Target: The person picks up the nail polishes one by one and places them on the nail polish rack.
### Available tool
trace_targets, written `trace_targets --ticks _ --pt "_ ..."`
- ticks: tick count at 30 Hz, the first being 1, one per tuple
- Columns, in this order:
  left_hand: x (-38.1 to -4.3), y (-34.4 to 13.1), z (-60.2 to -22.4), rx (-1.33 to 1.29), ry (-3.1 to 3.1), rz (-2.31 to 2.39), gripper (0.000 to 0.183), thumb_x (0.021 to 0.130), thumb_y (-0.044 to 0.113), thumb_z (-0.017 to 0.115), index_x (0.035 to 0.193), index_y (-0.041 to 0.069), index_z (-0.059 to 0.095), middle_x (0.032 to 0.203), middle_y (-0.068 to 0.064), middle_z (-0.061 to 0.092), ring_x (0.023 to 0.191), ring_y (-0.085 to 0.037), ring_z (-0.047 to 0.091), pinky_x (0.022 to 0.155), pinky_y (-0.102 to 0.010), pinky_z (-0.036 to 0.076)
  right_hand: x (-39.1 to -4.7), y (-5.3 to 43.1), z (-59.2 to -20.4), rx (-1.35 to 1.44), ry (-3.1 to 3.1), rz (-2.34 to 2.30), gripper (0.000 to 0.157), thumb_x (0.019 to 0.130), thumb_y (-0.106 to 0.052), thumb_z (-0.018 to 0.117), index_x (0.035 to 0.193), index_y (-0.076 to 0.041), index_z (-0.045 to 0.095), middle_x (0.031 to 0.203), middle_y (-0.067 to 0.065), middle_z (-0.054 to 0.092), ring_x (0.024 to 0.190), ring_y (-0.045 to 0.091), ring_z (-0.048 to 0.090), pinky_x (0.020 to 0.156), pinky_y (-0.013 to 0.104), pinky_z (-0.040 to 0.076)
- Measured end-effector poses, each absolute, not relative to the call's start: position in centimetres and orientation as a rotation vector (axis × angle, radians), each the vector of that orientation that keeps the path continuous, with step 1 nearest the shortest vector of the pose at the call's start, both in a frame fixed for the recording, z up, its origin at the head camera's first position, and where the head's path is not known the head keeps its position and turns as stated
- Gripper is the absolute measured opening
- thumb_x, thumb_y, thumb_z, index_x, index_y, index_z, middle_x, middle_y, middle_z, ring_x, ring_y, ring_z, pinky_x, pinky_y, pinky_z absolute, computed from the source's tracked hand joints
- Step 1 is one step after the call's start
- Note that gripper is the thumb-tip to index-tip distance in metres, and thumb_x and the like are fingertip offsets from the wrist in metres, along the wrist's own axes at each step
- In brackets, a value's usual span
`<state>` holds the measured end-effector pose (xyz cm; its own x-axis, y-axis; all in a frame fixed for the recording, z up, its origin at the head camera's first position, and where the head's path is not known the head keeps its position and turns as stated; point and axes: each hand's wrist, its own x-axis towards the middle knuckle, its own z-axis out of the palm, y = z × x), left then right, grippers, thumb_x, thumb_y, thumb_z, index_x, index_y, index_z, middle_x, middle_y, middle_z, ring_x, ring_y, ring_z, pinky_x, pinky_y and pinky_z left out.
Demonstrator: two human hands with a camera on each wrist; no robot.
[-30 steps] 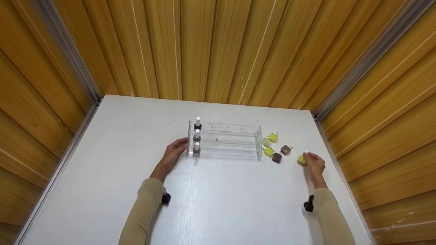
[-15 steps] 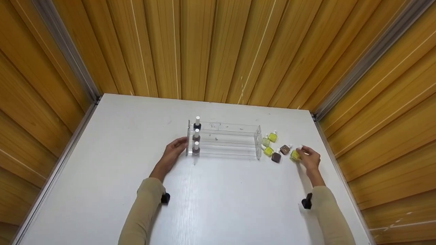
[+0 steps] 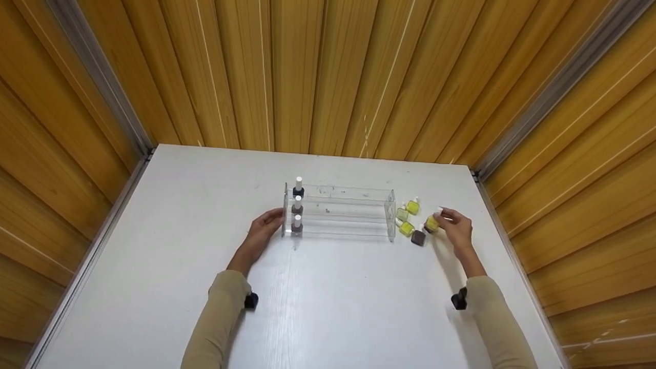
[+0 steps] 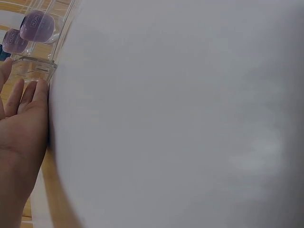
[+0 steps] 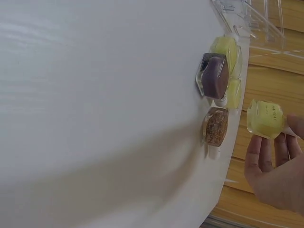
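Note:
In the head view a clear acrylic rack (image 3: 348, 212) with stepped tiers stands on the table. Nail polish bottles with white caps stand upright at its left end, a dark one (image 3: 298, 191) at the back and two greyish-purple ones (image 3: 297, 225) in front. My left hand (image 3: 264, 228) touches the rack's left end panel with its fingers fairly straight. My right hand (image 3: 457, 228) pinches a yellow nail polish bottle (image 5: 265, 118) by its white cap, raised above the table. Below it lies a brown glittery bottle (image 5: 216, 126), partly hidden in the head view.
Right of the rack lie yellow bottles (image 3: 412, 207), a pale one (image 3: 402, 214) and a dark purple one (image 3: 418, 237), close together. The white table (image 3: 328, 307) ends at wood-patterned walls (image 3: 318, 77) at the back and sides.
My right hand has carried the yellow nail polish bottle leftward and up off the table, from the right side to over the brown bottle. My left hand stays at the rack.

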<state>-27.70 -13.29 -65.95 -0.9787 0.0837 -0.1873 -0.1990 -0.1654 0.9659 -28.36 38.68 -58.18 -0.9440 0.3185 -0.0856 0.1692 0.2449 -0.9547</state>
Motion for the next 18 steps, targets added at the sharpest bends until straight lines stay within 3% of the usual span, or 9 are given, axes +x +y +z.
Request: trace_targets --ticks 5,18 --pt "-27.7 -13.3 -65.9 -0.127 1.880 2.263 0.047 0.102 0.021 0.065 0.145 0.008 0.053 0.154 -0.013 0.051 0.148 -0.026 0.043 0.127 -0.036 0.033 -28.3 37.5 -57.6 -0.409 -2.456 1.724 0.047 0.096 -0.018 0.073 0.134 0.007 0.061 0.100 -0.012 0.070 0.085 -0.008 0.062 0.079 0.015 0.058" --pt "-27.7 -13.4 -65.9 -0.158 1.886 2.254 0.046 0.101 0.022 0.066 0.144 0.011 0.055 0.154 -0.010 0.053 0.149 -0.025 0.043 0.128 -0.037 0.032 -28.8 34.1 -56.0 -0.265 -2.618 1.682 0.046 0.097 -0.022 0.071 0.136 0.001 0.062 0.121 0.007 0.072 0.087 -0.009 0.064 0.077 0.015 0.055"
